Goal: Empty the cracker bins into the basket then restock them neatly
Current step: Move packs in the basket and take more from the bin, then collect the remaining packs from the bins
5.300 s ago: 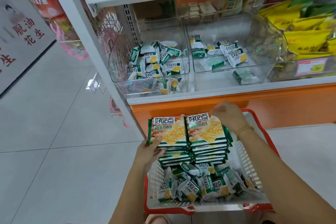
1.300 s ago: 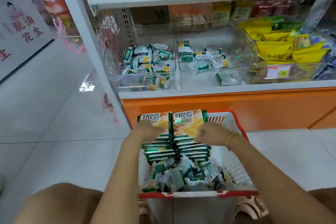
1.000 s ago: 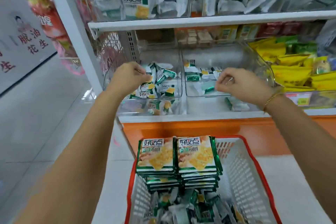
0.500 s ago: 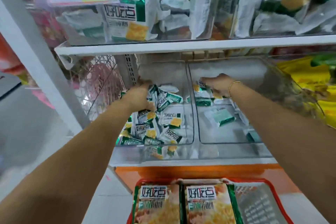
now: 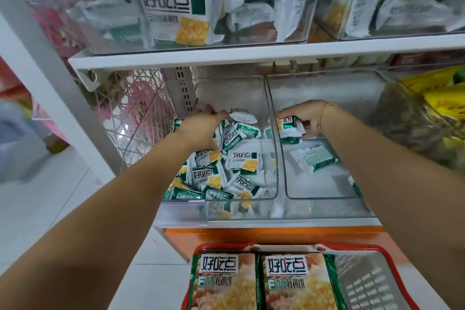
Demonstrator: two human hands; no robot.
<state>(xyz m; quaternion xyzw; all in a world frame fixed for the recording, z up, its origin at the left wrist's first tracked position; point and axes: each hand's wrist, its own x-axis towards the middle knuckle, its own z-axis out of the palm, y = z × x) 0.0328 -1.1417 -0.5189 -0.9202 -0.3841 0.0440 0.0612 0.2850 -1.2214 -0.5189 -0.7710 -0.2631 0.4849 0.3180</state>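
Two clear plastic bins stand side by side on the lower shelf. The left bin (image 5: pixel 273 158) holds a heap of several small green-and-white cracker packets (image 5: pixel 242 162). My left hand (image 5: pixel 201 128) lies on the back of that heap, fingers curled over packets. The right bin (image 5: pixel 327 195) is nearly bare, with one loose packet (image 5: pixel 313 158) face down. At its back my right hand (image 5: pixel 305 118) grips a few packets (image 5: pixel 289 127). Below, the red-rimmed white basket (image 5: pixel 364 282) carries two stacks of large cracker packs (image 5: pixel 259 282).
An upper shelf board (image 5: pixel 251 54) hangs just above my hands, with clear bins of the same crackers (image 5: pixel 176 15) on it. Yellow snack bags (image 5: pixel 442 100) fill the bin to the right. A white shelf upright (image 5: pixel 50 78) and a wire rack stand to the left.
Both hands left the stacks in the basket, rose to the shelf and reached to the backs of the bins. My right hand has closed round a few packets.
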